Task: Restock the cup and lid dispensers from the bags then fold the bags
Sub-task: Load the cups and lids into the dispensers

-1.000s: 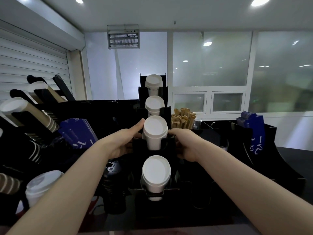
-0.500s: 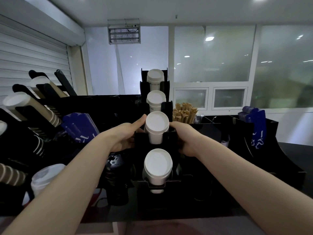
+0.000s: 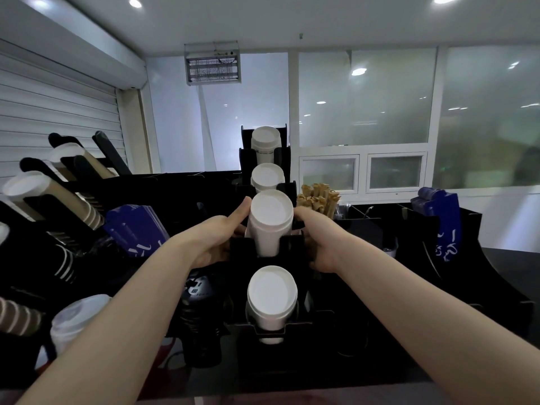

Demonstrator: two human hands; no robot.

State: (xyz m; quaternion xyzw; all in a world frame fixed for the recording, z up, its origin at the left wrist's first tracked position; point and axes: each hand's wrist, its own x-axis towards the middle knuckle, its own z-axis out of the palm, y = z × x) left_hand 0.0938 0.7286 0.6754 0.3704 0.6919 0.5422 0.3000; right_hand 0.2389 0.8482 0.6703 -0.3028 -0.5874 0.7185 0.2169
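Observation:
A black stepped dispenser stands in front of me with several white lid stacks in a row. My left hand holds the second stack from the front on its left side, thumb pressed along it. My right hand holds the same stack from the right, its fingertips hidden behind the stack and the dispenser wall. The front stack sits below my hands. Two more stacks rise behind. No bag is in view.
Slanted black racks at the left hold brown paper cups, with blue sleeves beside them. A white lidded stack and dark lids sit low on the left. Wooden stirrers and a blue sleeve rack stand on the right.
Both hands stay on either side of the same white stack. My head has shifted slightly; nothing else has visibly moved.

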